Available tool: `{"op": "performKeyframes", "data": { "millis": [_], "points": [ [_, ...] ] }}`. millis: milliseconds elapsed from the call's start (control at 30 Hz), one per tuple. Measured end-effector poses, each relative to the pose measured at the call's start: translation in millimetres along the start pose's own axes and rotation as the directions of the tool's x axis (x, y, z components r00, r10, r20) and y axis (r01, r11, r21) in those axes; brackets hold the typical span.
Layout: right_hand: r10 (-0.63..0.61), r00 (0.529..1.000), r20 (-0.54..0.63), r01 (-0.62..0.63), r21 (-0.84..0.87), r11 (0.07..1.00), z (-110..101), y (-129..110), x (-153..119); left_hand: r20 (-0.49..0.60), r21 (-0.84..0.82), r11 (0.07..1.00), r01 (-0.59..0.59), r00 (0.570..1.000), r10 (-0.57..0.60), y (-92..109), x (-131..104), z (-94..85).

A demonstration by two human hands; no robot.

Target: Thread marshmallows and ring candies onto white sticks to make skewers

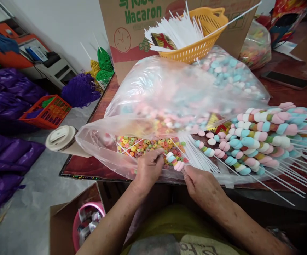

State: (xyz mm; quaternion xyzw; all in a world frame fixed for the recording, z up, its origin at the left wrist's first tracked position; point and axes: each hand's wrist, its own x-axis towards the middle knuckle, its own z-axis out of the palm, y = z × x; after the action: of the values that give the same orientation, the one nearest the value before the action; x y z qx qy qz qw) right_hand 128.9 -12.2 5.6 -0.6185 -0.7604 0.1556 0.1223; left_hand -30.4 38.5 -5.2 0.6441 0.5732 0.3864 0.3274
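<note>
A short marshmallow skewer (175, 162), with blue, white and pink marshmallows and orange-yellow pieces between them, is held between my hands over the table's front edge. My right hand (201, 183) is closed around its stick, just below the pink end. At its other end my left hand (149, 167) pinches the tip; whether a small piece is also in those fingers is hidden. Right behind my left hand lie colourful gummy rings (140, 144). Loose white sticks (200, 156) fan out behind my right hand. Finished-looking marshmallow skewers (259, 138) are piled to the right.
A large clear bag (153, 81) of marshmallows spreads across the table. Behind it, a yellow basket (209, 26) of white sticks stands against a cardboard box (129, 39). A lidded cup (65, 141) is at the left edge, and a phone (286, 79) lies at the back right.
</note>
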Motion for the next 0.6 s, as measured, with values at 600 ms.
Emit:
{"op": "performKeyframes", "data": {
  "millis": [600],
  "points": [
    [0.051,0.997,-0.05,-0.041,0.189,0.981,12,13,7,0.188,0.574,0.792,-0.209,0.975,0.121,-5,48,-24.8]
  ]
}}
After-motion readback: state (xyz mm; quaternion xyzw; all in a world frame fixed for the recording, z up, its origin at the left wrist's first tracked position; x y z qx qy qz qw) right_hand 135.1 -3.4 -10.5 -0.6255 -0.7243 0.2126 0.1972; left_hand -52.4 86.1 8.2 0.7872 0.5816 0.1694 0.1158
